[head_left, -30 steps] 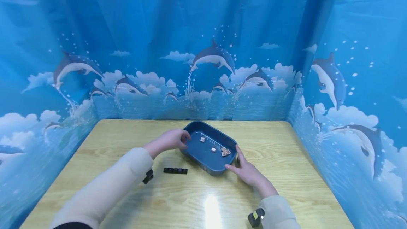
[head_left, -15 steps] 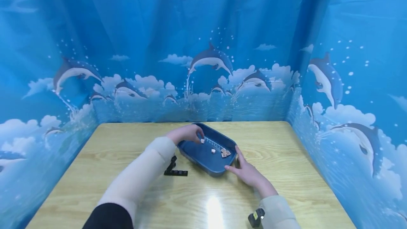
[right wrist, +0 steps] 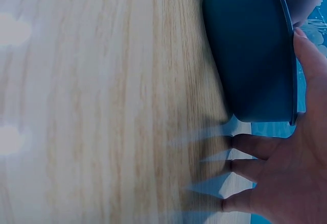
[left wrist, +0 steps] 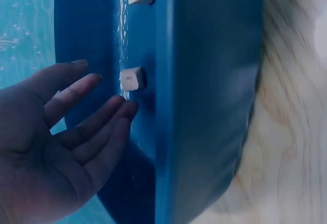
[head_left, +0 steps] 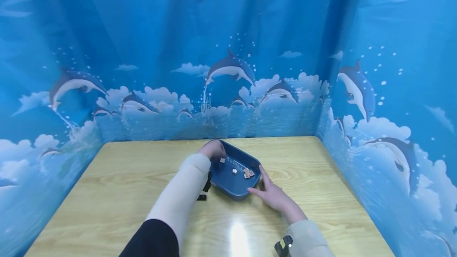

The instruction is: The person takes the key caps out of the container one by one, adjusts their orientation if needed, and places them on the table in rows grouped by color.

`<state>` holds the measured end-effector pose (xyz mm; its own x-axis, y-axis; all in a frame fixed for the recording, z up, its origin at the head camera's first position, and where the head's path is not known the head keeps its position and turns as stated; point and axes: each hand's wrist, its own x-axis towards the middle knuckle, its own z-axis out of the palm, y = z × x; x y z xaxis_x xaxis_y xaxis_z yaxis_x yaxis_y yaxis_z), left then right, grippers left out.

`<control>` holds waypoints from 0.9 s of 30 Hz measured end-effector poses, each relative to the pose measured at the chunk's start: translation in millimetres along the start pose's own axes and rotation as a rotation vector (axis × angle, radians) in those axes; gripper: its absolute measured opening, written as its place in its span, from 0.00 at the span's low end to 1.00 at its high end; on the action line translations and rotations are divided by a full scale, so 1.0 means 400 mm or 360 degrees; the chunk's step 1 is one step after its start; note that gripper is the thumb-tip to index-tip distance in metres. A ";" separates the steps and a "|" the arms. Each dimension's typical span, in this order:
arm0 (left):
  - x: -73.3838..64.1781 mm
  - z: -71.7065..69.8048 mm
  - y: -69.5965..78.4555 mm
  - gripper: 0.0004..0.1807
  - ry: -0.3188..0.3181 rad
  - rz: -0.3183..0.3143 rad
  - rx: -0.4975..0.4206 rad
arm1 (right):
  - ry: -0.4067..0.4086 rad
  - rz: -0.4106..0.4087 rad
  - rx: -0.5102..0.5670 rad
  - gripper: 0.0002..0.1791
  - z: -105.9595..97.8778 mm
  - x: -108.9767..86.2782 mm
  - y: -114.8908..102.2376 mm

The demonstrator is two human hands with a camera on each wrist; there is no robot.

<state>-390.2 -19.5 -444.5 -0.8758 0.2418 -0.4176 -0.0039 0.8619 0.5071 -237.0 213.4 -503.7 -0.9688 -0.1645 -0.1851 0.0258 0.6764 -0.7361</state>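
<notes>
Loose left hand (left wrist: 61, 157) in tray (head_left: 230, 181), splayed right hand (head_left: 273, 195) touching it — black strip (head_left: 202, 197) part-hidden

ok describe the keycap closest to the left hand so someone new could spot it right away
On the wooden table, find the deep blue tray with the right hand at its right end. Look inside toward the left, where the left hand is. Beside that hand lies a small white keycap, left of both the lone middle keycap and the cluster on the right.
</notes>
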 end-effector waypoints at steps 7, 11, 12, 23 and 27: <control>0.036 0.030 0.008 0.07 0.0069 -0.0230 -0.0122 | 0.0001 0.0013 0.0019 0.56 0.003 0.000 -0.003; 0.057 0.043 0.010 0.07 0.0101 -0.0269 -0.0085 | 0.0001 0.0021 0.0021 0.56 0.001 -0.001 -0.005; 0.061 0.045 0.010 0.07 0.0114 -0.0268 -0.0055 | 0.0002 0.0023 0.0021 0.56 0.001 -0.001 -0.004; 0.093 0.055 0.013 0.11 0.0130 -0.0218 -0.0039 | 0.0002 0.0035 -0.0012 0.56 0.000 -0.001 -0.006; 0.088 0.046 0.023 0.01 0.0101 -0.0209 0.0003 | 0.0001 0.0038 -0.0020 0.56 -0.002 -0.001 -0.001</control>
<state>-412.4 5.3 -468.5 -0.8966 0.0984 -0.4317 -0.1195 0.8850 0.4499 -236.9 213.6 -502.9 -0.9681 -0.1480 -0.2021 0.0457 0.6889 -0.7234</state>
